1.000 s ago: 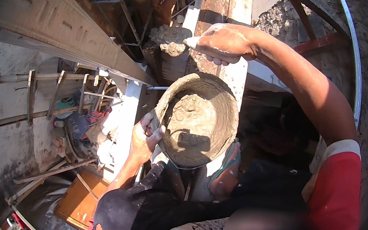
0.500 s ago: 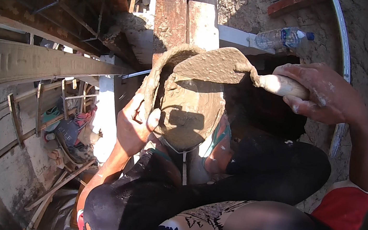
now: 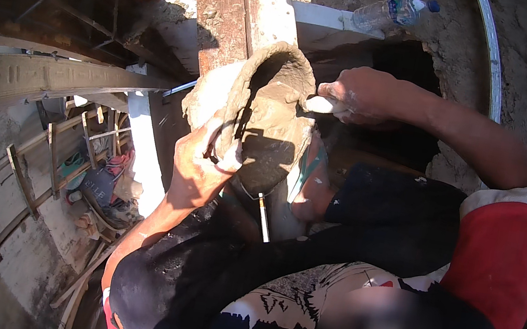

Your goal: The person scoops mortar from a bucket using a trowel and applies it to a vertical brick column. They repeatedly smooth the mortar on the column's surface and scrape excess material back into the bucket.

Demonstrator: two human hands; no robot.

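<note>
A mortar-crusted bucket [image 3: 243, 88] stands tilted between my legs, its mouth toward me. Wet grey mortar [image 3: 277, 112] coats its inside. My left hand [image 3: 201, 160] is closed on the bucket's left rim, thumb on the inner side. The wire handle, with its pale grip [image 3: 263, 217], hangs down at the near side. My right hand [image 3: 364, 98] is closed round the pale handle of a trowel [image 3: 322, 105] at the bucket's right edge. The trowel's blade is not clearly visible; it seems to be inside the bucket against the mortar.
Two worn wooden planks [image 3: 222, 15] run away beyond the bucket. A clear plastic bottle [image 3: 385, 13] with a blue cap lies on a white ledge [image 3: 326, 21]. A dark hole [image 3: 396, 141] gapes at right. A long metal beam [image 3: 47, 83] and a lower area with timber lie left.
My right hand has moved left and toward the bucket, bringing the trowel blade from above the rim down into it. My left hand keeps its hold on the rim.
</note>
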